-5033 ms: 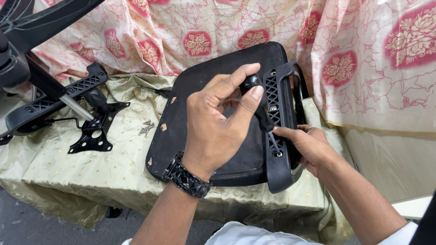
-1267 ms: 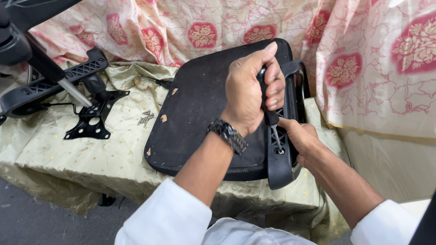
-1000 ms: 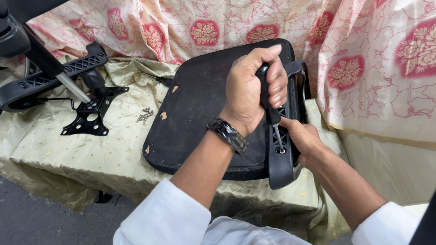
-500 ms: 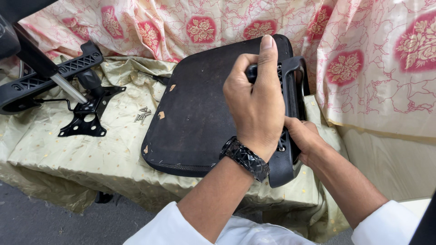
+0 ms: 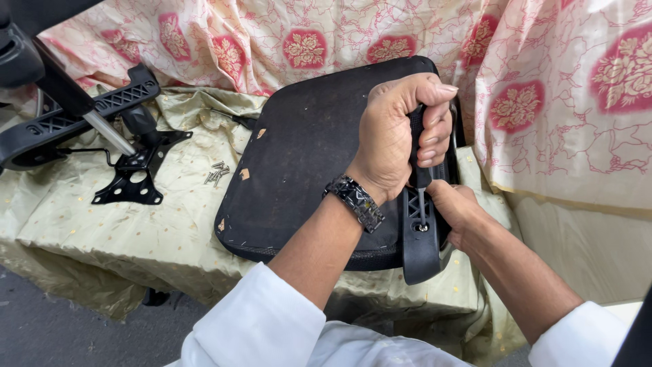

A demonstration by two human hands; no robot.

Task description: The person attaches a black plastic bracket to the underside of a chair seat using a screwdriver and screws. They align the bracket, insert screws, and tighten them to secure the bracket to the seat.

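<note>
Left hand [image 5: 397, 139], wrist banded by a dark bracelet, fist closed around the screwdriver handle [image 5: 418, 146]; right hand [image 5: 458, 211] just below the handle, fingers curled, forearm extended.

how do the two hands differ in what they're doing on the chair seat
The left hand is a closed fist around the screwdriver handle, raised above the black armrest bracket. The right hand sits lower, its fingers pressed against the bracket's side, holding no tool. The left wrist wears a dark watch; the right is bare. Both have white sleeves.
</note>
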